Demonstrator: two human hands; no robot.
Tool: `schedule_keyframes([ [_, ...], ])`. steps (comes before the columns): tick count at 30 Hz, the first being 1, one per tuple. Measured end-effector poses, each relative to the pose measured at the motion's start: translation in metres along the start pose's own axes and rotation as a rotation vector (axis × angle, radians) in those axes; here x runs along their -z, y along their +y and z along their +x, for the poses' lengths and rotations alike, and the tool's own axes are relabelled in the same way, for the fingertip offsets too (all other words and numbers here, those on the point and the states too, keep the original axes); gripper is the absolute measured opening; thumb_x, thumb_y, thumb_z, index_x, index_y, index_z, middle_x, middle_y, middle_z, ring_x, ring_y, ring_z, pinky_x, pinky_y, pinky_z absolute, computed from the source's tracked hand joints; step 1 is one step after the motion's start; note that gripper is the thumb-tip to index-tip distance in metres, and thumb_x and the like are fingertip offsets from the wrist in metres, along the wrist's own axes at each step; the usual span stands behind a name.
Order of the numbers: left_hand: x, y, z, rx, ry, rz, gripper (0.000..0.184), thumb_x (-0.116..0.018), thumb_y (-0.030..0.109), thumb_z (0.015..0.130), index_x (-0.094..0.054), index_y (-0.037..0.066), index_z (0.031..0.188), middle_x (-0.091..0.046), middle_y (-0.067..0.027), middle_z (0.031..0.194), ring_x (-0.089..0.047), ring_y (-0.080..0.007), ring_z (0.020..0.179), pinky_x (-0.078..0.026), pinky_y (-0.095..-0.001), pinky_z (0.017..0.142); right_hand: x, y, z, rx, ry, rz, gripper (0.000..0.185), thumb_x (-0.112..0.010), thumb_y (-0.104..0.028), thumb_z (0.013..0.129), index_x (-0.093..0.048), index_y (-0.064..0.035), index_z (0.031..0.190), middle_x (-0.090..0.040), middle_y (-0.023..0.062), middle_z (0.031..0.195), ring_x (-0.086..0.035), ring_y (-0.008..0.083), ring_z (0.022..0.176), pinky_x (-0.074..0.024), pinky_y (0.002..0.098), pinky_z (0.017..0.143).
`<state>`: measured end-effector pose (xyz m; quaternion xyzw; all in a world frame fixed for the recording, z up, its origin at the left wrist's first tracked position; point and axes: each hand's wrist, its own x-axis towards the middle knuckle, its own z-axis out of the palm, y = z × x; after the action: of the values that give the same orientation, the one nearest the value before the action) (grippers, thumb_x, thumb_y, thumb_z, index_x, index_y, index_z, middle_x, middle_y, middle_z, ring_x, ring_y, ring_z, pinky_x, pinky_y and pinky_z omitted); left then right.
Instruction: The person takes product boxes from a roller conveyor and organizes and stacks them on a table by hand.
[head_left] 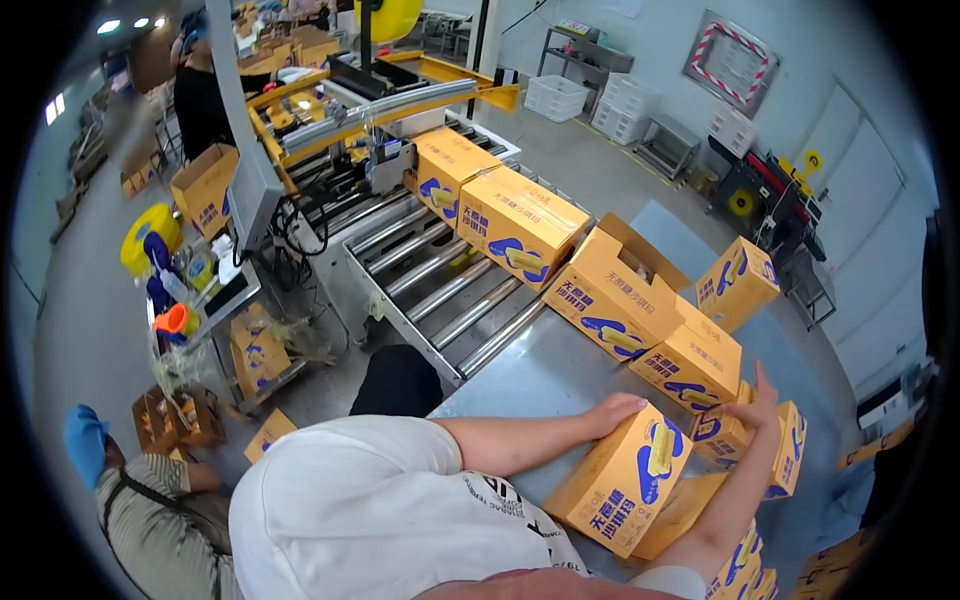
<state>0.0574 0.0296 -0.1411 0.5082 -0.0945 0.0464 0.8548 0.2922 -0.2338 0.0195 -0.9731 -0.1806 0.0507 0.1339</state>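
In the head view my left hand (612, 413) lies against the upper edge of a yellow snack carton (625, 482) with blue print, directly in front of me. Its fingers are stretched out, not wrapped round the carton. To the right, my right hand (757, 405) is raised with fingers spread, beside a smaller carton (722, 437); whether it touches that carton I cannot tell. Beyond both hands stand a closed carton (690, 358) and one with raised flaps (615, 290), in line on the metal table (515, 375). Another carton (738, 284) stands behind them.
A roller conveyor (450, 295) joins the table and carries two cartons (522, 222) toward a yellow-framed machine (390, 100). At left is a cart (215, 310) with tape rolls. A person in a blue cap (88, 440) is low at left; more cartons (740, 565) are stacked below right.
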Motion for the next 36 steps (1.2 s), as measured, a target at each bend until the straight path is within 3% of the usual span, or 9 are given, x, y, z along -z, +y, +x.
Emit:
schedule_keyframes([
  [6, 0.007, -0.022, 0.012, -0.041, 0.006, 0.078, 0.048, -0.052, 0.041, 0.106, -0.07, -0.003, 0.112, -0.074, -0.01, 0.101, -0.067, -0.0154, 0.091, -0.052, -0.0304, 0.085, 0.011, 0.026, 0.001, -0.121, -0.29, -0.204, 0.167, -0.103, -0.036, 0.035, -0.004, -0.0075, 0.165, -0.028, 0.0276, 0.164, -0.024, 0.0369, 0.156, -0.0245, 0.0416, 0.126],
  [10, 0.008, -0.021, 0.009, -0.005, 0.008, 0.039, 0.048, -0.053, 0.042, 0.106, -0.07, -0.003, 0.112, -0.074, -0.0091, 0.1, -0.066, -0.0141, 0.092, -0.052, -0.0303, 0.084, 0.009, 0.031, 0.012, -0.032, -0.35, -0.178, 0.142, -0.1, -0.038, 0.037, -0.034, -0.0052, 0.158, -0.042, 0.0258, 0.156, -0.038, 0.036, 0.148, -0.032, 0.0426, 0.122],
  [12, 0.004, -0.016, 0.008, -0.011, 0.002, 0.023, 0.046, -0.053, 0.04, 0.106, -0.07, -0.003, 0.112, -0.073, -0.0086, 0.099, -0.066, -0.0132, 0.09, -0.052, -0.0302, 0.083, -0.013, 0.044, 0.015, -0.103, -0.113, -0.192, 0.118, -0.092, -0.046, 0.049, -0.043, -0.0156, 0.152, -0.044, 0.0204, 0.152, -0.038, 0.0423, 0.144, -0.0306, 0.0546, 0.121],
  [18, 0.006, -0.012, 0.009, -0.078, 0.073, 0.252, 0.042, -0.052, 0.036, 0.107, -0.071, -0.002, 0.101, -0.073, -0.0082, 0.093, -0.065, -0.0145, 0.087, -0.052, -0.03, 0.083, -0.001, -0.003, -0.006, -0.374, 0.569, -0.326, 0.064, -0.076, -0.041, 0.075, -0.06, -0.009, 0.128, -0.056, 0.0129, 0.142, -0.047, 0.0348, 0.136, -0.0404, 0.0657, 0.102],
  [22, 0.001, 0.006, 0.013, -0.14, 0.271, -0.023, 0.041, -0.054, 0.034, 0.106, -0.071, -0.002, 0.093, -0.071, -0.0082, 0.09, -0.066, -0.0156, 0.088, -0.051, -0.0308, 0.085, -0.01, 0.063, 0.099, -0.33, 1.002, 0.001, 0.05, -0.073, -0.044, 0.084, -0.066, -0.0065, 0.115, -0.068, 0.0168, 0.121, -0.065, 0.0361, 0.112, -0.0514, 0.0511, 0.092],
  [24, -0.004, 0.033, 0.007, -0.178, 0.299, -0.116, 0.04, -0.055, 0.033, 0.105, -0.071, -0.001, 0.092, -0.071, -0.0074, 0.088, -0.066, -0.0156, 0.088, -0.051, -0.0312, 0.086, 0.008, -0.04, 0.065, -0.117, 0.729, 0.072, 0.062, -0.075, -0.048, 0.085, -0.061, -0.0039, 0.126, -0.071, 0.0188, 0.113, -0.069, 0.0377, 0.103, -0.0535, 0.0464, 0.09],
  [28, 0.022, 0.072, 0.005, -0.29, 0.245, -0.01, 0.029, -0.06, 0.025, 0.103, -0.071, 0.0, 0.093, -0.07, -0.0058, 0.088, -0.066, -0.0157, 0.086, -0.052, -0.0305, 0.083, 0.005, -0.154, 0.043, 0.416, -0.195, -0.02, 0.116, -0.093, -0.05, 0.06, -0.04, -0.0102, 0.155, -0.051, 0.0233, 0.149, -0.048, 0.0368, 0.14, -0.0395, 0.045, 0.115],
  [31, 0.058, 0.115, -0.013, -0.325, 0.281, 0.296, 0.02, -0.063, 0.02, 0.099, -0.072, 0.003, 0.094, -0.071, -0.005, 0.09, -0.065, -0.0149, 0.087, -0.051, -0.0308, 0.082, -0.037, -0.17, 0.056, 0.436, -0.283, -0.26, 0.138, -0.097, -0.041, 0.049, -0.025, -0.0194, 0.164, -0.027, 0.0208, 0.166, -0.028, 0.0377, 0.153, -0.0269, 0.0477, 0.124],
  [36, 0.144, 0.23, -0.022, -0.762, 0.229, 1.075, 0.025, -0.08, 0.025, 0.079, -0.073, 0.006, 0.093, -0.073, -0.0114, 0.092, -0.069, -0.0318, 0.089, -0.054, -0.0402, 0.082, -0.049, -0.184, 0.053, 0.43, -0.213, -0.34, 0.147, -0.095, -0.038, 0.046, -0.012, -0.0258, 0.166, -0.023, 0.0208, 0.166, -0.026, 0.039, 0.154, -0.022, 0.0655, 0.121],
])
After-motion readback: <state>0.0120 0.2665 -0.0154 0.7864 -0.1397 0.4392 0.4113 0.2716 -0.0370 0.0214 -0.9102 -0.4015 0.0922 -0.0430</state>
